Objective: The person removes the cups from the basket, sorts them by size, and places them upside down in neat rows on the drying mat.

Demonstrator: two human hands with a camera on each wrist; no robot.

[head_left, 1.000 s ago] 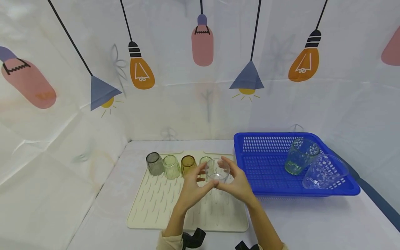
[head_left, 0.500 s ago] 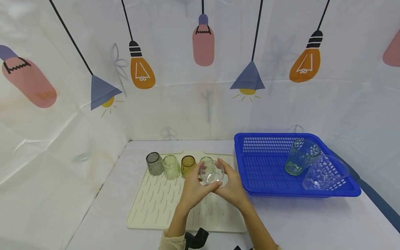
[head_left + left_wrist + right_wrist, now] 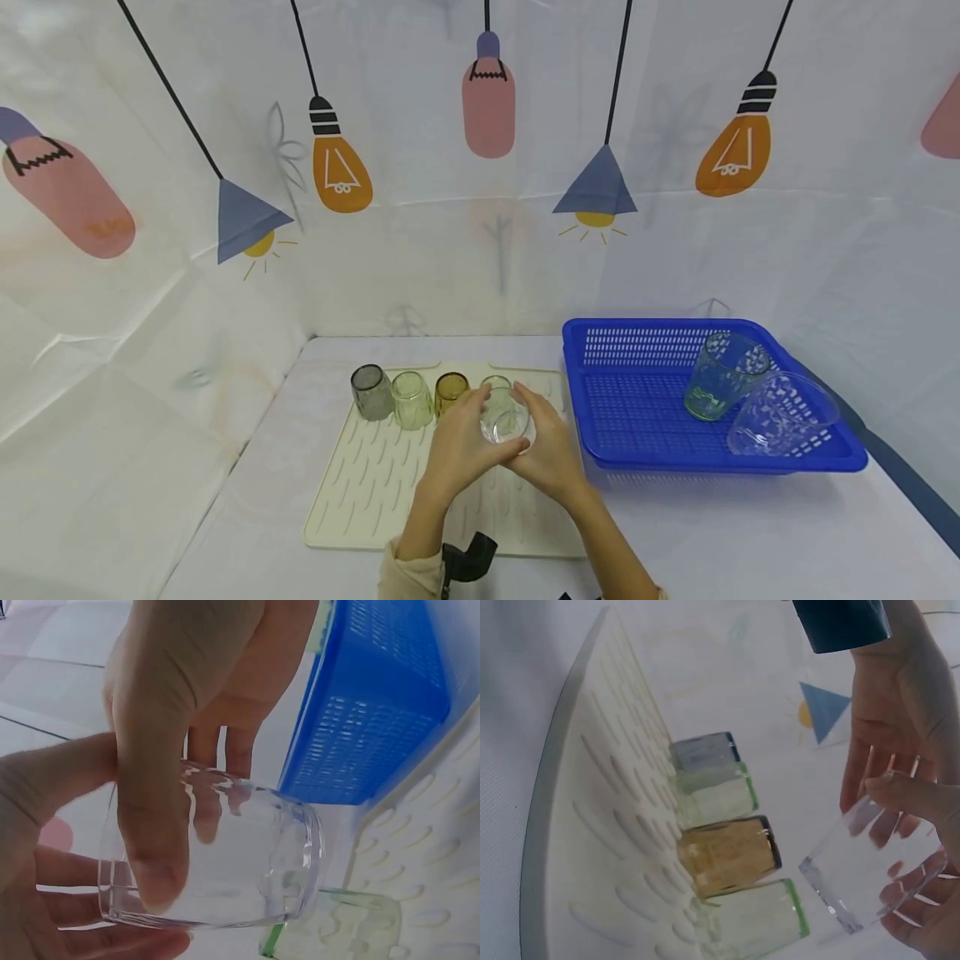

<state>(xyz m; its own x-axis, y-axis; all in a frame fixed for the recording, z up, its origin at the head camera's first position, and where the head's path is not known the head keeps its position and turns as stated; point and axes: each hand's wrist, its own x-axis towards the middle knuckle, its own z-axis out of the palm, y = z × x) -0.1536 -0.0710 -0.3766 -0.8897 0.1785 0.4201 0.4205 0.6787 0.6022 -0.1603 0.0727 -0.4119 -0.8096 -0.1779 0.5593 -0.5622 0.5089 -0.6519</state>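
Note:
Both hands hold a clear drinking glass (image 3: 504,418) above the far right part of the cream drying mat (image 3: 375,483). My left hand (image 3: 461,442) grips its left side, and my right hand (image 3: 546,446) grips its right side, with the thumbs meeting at the front. In the right wrist view, the clear glass (image 3: 874,862) is apart from the mat, its thick end toward it. A pale green glass (image 3: 754,919) stands on the mat just behind it. Left of that are an amber glass (image 3: 451,389), another green glass (image 3: 412,402) and a grey glass (image 3: 372,393), in a row.
A blue plastic basket (image 3: 630,392) stands to the right of the mat. In it are a bluish-green glass (image 3: 720,379) and a clear glass (image 3: 780,417), both tilted. A white sheet with printed lamps (image 3: 450,250) hangs behind the table.
Both hands have moved slightly left with the clear glass and now sit closer together around it. The glass now overlaps the rightmost green glass in the head view.

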